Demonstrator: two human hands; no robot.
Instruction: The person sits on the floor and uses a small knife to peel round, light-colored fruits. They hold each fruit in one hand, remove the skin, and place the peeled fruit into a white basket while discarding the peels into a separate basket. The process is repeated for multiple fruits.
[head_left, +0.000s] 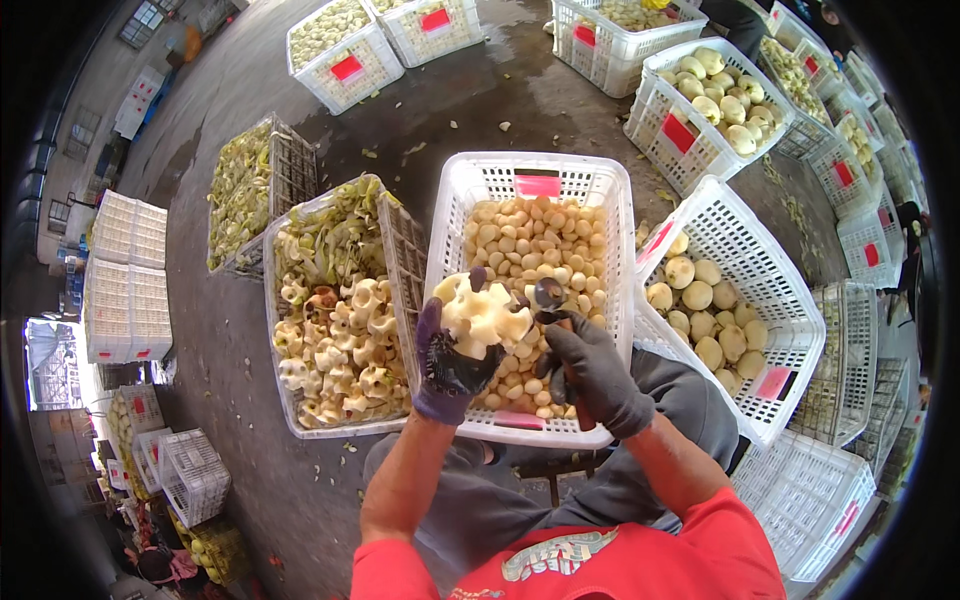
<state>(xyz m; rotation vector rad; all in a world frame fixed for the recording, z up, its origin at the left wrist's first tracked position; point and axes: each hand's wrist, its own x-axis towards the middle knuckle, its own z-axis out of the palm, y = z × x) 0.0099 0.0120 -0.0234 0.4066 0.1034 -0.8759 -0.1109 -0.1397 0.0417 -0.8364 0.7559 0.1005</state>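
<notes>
My left hand (459, 371), in a dark purple glove with a black palm, holds a pale peeled fruit (486, 315) with several round hollows cut into it. My right hand (600, 369), in a dark grey glove, grips a scoop (549, 293) with a dark round bowl and a brown handle. The scoop's bowl is just right of the fruit; whether they touch I cannot tell. Both hands are above a white plastic crate (480, 174) in front of me. Many pale round fruit balls (536, 232) fill its bottom.
To the left, a crate (399, 259) holds hollowed fruit remains (337, 345) and peelings (337, 232). A tilted white crate (772, 262) on the right contains whole peeled fruits (699, 296). Farther off stand a crate of peelings (244, 187) and a crate of larger fruits (675, 142).
</notes>
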